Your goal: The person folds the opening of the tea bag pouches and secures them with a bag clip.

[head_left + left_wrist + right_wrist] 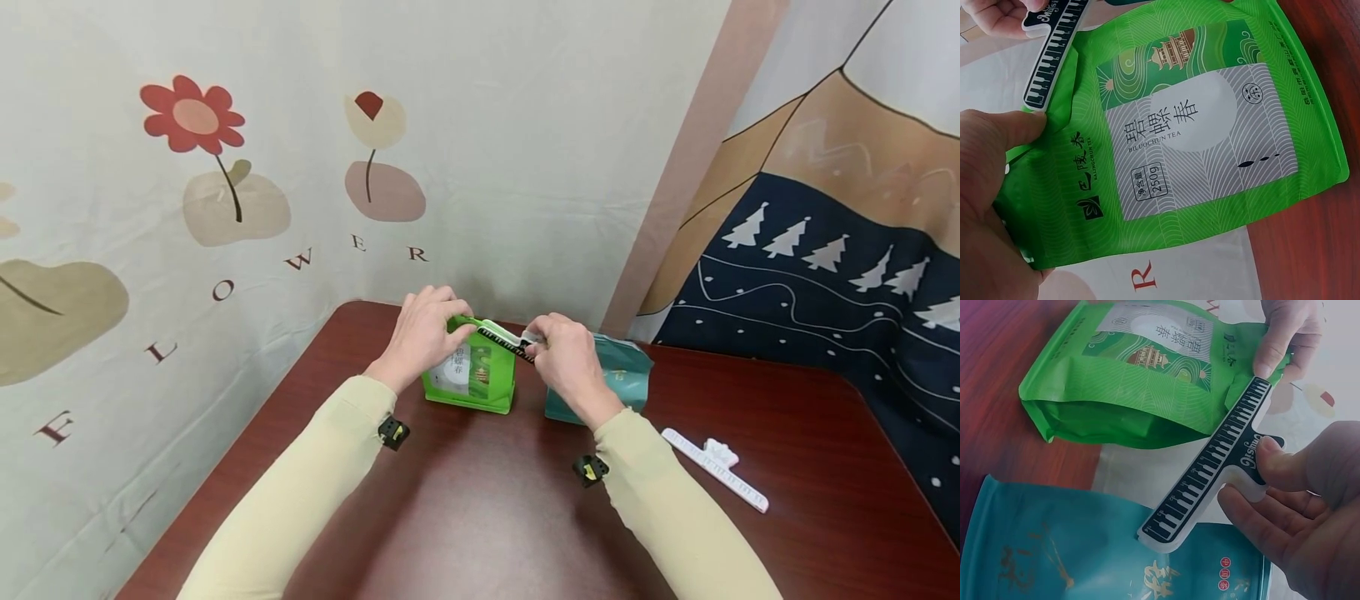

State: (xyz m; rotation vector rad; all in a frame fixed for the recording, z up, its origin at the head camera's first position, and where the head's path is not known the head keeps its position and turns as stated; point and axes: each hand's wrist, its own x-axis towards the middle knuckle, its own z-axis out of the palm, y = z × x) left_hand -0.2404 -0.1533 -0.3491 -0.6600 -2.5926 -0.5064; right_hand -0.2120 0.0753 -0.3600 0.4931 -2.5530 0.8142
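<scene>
A bright green tea bag (1210, 175) stands on the table, its top folded over. My left hand (429, 329) pinches that folded top edge, thumb in front. The right hand (564, 354) grips the tab of a long bag clip (1210, 462) with a black-and-white piano-key pattern. One end of the clip lies at the bag's top, close to the left thumb; its other end sticks out past the bag's side. Behind the right hand stands a teal tea bag (1054, 531), partly covered by that hand in the head view.
A second, white bag clip (716, 468) lies on the dark red-brown table (480, 517), to the right of my right forearm. Behind the table hangs a pale cloth (525, 167) printed with flowers and letters.
</scene>
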